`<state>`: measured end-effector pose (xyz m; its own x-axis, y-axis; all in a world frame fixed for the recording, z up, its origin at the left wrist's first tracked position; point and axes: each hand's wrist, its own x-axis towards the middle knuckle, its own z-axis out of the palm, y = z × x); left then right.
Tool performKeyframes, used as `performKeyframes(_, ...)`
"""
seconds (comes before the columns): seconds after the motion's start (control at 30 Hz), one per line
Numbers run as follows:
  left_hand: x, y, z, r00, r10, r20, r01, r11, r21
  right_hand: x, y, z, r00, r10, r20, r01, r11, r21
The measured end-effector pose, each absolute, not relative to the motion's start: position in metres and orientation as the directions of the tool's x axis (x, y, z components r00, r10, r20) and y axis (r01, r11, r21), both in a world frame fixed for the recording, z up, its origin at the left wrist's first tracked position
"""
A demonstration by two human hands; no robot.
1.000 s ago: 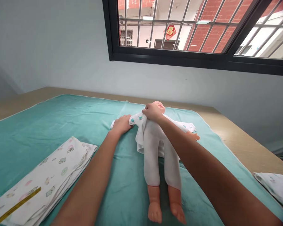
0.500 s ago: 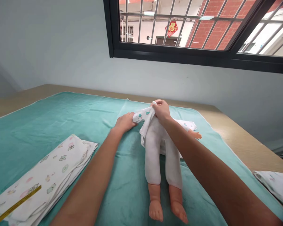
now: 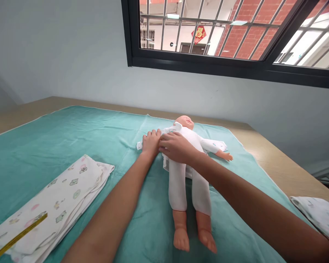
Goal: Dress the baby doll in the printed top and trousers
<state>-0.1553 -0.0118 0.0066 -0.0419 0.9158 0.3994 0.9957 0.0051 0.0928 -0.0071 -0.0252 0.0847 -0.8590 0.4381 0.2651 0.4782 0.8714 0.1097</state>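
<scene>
A baby doll (image 3: 193, 140) in a white bodysuit lies on its back on a teal blanket (image 3: 99, 128), head at the far end. A printed white baby shirt (image 3: 139, 145) is spread beneath it, one sleeve showing beyond my left hand. My left hand (image 3: 151, 143) is closed over that sleeve, beside the doll's left-of-picture arm, which is hidden. Close against it, my right hand (image 3: 177, 147) has curled fingers at the same sleeve and covers part of the doll's torso. Just what its fingertips pinch is hard to see.
A folded printed cloth (image 3: 68, 197) lies at the left with a yellow measuring tape (image 3: 22, 233) across it. Another folded white cloth (image 3: 317, 212) sits at the right edge. Behind the wooden table (image 3: 265, 146) are a wall and a barred window (image 3: 197, 62).
My right hand has come down from the shirt's edge near the doll's neck to beside my left hand, uncovering the doll's head. My left hand has shifted slightly right; the sleeve now lies lower, pointing left.
</scene>
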Motion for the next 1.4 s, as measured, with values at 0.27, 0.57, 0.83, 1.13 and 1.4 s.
performKeyframes(0.27,-0.157,-0.012,0.005,-0.068,0.922,0.38,0.986,0.004,0.167,0.011,-0.044,0.091,-0.87,0.47,0.149,0.473,0.881,-0.014)
performKeyframes(0.57,-0.157,-0.013,0.009,-0.028,0.913,0.408,0.949,-0.104,0.297,0.028,-0.055,0.067,-0.788,0.467,0.401,0.426,0.884,-0.193)
performKeyframes(0.83,-0.132,-0.001,0.041,0.056,0.903,0.425,0.625,-0.364,0.691,0.031,-0.058,0.059,-0.78,0.406,0.476,0.41,0.906,-0.099)
performKeyframes(1.13,-0.094,0.008,0.094,0.011,0.995,0.099,0.727,-0.076,0.683,0.034,-0.053,0.062,-0.834,0.297,0.464,0.327,0.945,-0.017)
performKeyframes(1.4,-0.088,0.013,0.119,-0.021,0.998,-0.065,0.778,0.058,0.625,0.043,-0.058,0.08,-0.887,0.255,0.384,0.262,0.964,-0.035)
